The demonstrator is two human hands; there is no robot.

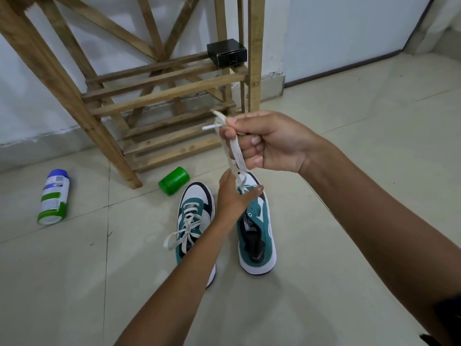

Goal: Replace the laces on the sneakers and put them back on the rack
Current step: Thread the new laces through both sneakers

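**Lace work on right-hand sneaker, rack return pending**

Lace [235, 152] is running taut from the front eyelets of the right-hand sneaker [258, 228] up into the right hand [264, 142], which is hanging above the shoe at about 12 o'clock from it. That hand is closing into a fist round both strands, thumb pressing them against the curled fingers, with the 2 tipped ends sticking out at 10 o'clock. Holding them high is judged to be keeping the strands even and clear of the shoe.

Left hand [233, 197] is reaching in from 7 o'clock, forearm crossing over the heel of the left-hand sneaker [193, 221]. Its fingers are closing on the lace just above the toe eyelets; exact finger contact cannot be told, as the back of the hand is hiding it.

Both sneakers are standing on the tiled floor [349, 221], just beside each other, toes pointing to 12 o'clock toward the wooden rack [159, 96]. Left-hand sneaker is showing full lacing with a loose bow. Right-hand sneaker is showing lace only at the front, the tongue area standing open.

Green jar [173, 181] is lying at 10 o'clock from the shoes, spray can [53, 197] further out at 9 o'clock. Black box [226, 53] is sitting on a rack shelf.
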